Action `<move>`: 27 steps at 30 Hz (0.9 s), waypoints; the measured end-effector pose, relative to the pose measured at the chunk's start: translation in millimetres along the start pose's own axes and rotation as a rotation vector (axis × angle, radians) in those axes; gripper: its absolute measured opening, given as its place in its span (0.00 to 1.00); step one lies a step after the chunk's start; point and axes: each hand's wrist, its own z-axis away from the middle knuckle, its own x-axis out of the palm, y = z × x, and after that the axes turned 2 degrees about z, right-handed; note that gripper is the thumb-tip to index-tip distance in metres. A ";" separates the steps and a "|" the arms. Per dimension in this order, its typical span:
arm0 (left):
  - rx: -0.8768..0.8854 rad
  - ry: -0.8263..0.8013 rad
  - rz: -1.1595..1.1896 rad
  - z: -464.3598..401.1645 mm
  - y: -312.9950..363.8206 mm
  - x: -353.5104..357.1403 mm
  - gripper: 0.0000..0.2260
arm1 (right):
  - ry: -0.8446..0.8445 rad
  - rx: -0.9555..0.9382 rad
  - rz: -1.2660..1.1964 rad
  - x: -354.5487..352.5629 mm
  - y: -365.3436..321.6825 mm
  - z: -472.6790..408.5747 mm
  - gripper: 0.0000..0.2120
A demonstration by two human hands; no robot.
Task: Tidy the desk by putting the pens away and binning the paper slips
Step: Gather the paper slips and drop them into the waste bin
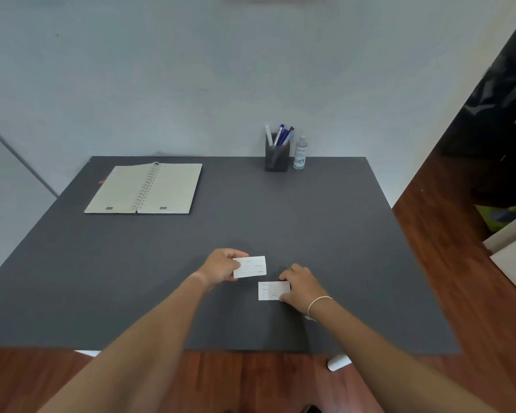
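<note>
**Two paper slips in hand near the front of the desk**

The upper slip [250, 266] is a white lined card, pinched at its left edge between the thumb and fingers of the left hand [221, 266]. It appears slightly raised off the surface, though whether its lower edge touches cannot be told. Grip is narrow, closed on the card.

The lower slip [273, 290] lies just below and to the right of the first, the two close but apart. The right hand [303, 289] holds it at its right edge — fingertips curled over the top corner, thumb at the bottom corner. Whether this card is flat on the surface or lifted cannot be told. A thin pale bracelet [318, 302] circles the right wrist.

Both slips sit over the dark grey desk [325, 234], centre-front, near the person's edge.

At the back of the desk, right of centre, a dark pen cup [277, 158] stands upright against the wall with several pens [281, 135] in it — blue ones and a white one, leaning. A clear spray bottle [300, 153] stands just beside the cup on its right.

Back left, well apart from the slips, an open spiral notebook [145, 188] lies flat with lined pages showing.

Reddish wood floor [459, 263] shows to the right and below the desk.
</note>
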 end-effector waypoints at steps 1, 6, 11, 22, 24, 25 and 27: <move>-0.005 0.004 -0.003 0.2 -1.6 -0.2 0.16 | 0.007 -0.008 0.023 1.0 -0.5 0.2 0.20; -0.016 0.013 -0.017 0.9 -7.6 -0.2 0.16 | 0.011 -0.015 0.068 3.6 -2.7 -1.7 0.18; -0.014 0.018 -0.025 -0.3 -9.7 -1.2 0.16 | 0.013 -0.037 0.086 2.8 -3.9 -1.8 0.15; -0.009 0.035 -0.004 0.3 -9.3 -4.3 0.16 | 0.064 -0.085 0.051 7.0 -4.2 5.3 0.06; -0.011 0.040 -0.002 1.0 -9.6 -4.2 0.16 | 0.066 -0.078 0.021 5.3 -3.8 5.6 0.06; -0.014 0.042 -0.001 1.1 -9.9 -4.4 0.16 | 0.060 -0.067 0.000 4.1 -3.8 5.5 0.06; -0.018 0.043 0.002 1.7 -10.2 -4.6 0.16 | 0.039 -0.032 -0.072 1.8 -4.5 4.8 0.09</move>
